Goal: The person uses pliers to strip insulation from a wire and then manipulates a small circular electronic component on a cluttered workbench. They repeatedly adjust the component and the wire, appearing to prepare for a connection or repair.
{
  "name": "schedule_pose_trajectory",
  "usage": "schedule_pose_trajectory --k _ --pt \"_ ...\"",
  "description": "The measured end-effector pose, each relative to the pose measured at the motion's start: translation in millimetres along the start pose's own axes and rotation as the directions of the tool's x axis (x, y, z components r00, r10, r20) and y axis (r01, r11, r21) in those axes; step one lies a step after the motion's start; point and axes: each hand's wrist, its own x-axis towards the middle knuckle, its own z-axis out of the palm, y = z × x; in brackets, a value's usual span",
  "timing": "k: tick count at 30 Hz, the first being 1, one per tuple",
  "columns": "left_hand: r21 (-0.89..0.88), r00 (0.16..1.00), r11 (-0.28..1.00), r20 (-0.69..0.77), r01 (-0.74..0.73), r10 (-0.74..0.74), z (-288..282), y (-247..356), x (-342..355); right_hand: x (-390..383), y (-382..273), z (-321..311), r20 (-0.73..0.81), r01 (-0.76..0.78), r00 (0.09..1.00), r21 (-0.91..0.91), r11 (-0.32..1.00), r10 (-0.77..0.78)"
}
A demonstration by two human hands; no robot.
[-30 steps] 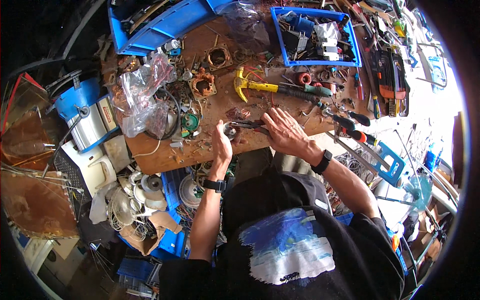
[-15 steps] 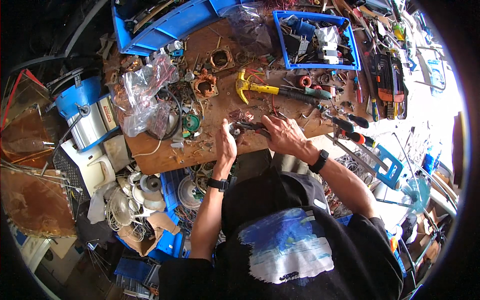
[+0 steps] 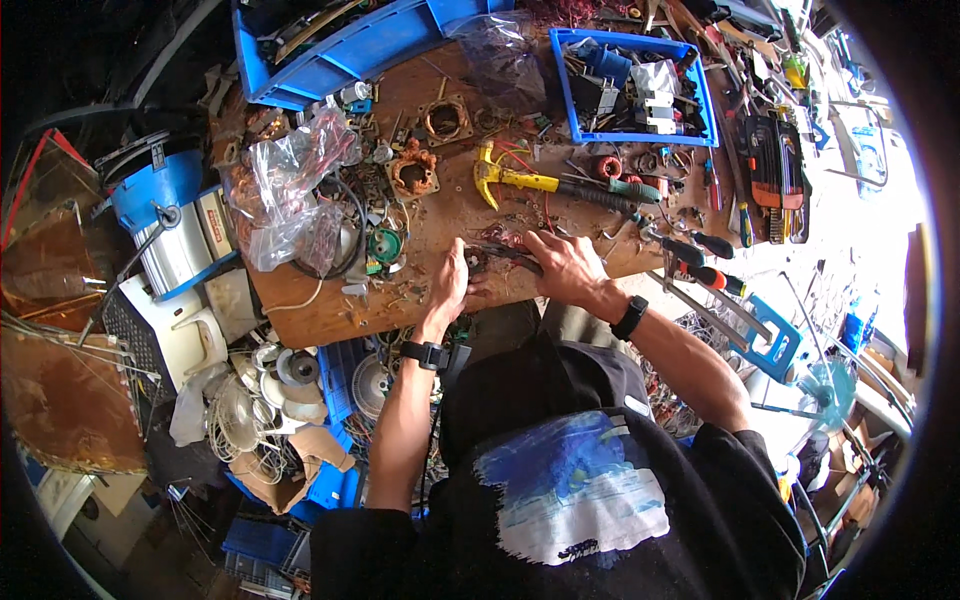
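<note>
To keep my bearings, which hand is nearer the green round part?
Left. The left hand is to the right of the green round part; the right hand, gripping pliers, is farther right.

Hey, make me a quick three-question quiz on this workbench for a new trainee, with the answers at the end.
1. Multiple choice: which hand grips the pliers? A) left B) right C) neither
2. Fill the gap: the hammer has a ____ head.
3. True or false: the hammer lies inside the smaller blue tray.

Key:
1. B, the right hand.
2. Yellow.
3. False: it lies on the brown table, outside the smaller blue tray.
</note>
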Motion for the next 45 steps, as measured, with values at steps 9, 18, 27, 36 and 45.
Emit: schedule_pose_trajectory --k 9,18,27,36,45 --pt "0.138 0.970 0.961 0.027 -0.241 0.240 6 24 -11 10 -1 -13 0.074 -0.038 0.997 0.132 0.990 0.028" --pt "0.097 0.943 0.938 0.058 -0.332 0.328 0 11 -12 7 -2 -5 0.107 -0.015 0.994 0.174 0.985 -0.004" --pt "0.141 0.929 0.921 -0.012 -0.364 0.369 -10 -18 38 4 -7 -9 -0.023 -0.033 0.999 0.083 0.996 0.035" --pt "-0.251 0.967 0.938 -0.144 -0.240 0.209 12 -3 7 -32 -24 6 -0.079 -0.137 0.985 0.153 0.979 0.151" --pt "-0.172 0.922 0.913 -0.182 -0.371 0.340 46 4 -12 -27 -31 28 -0.087 -0.186 0.976 0.163 0.969 0.202"
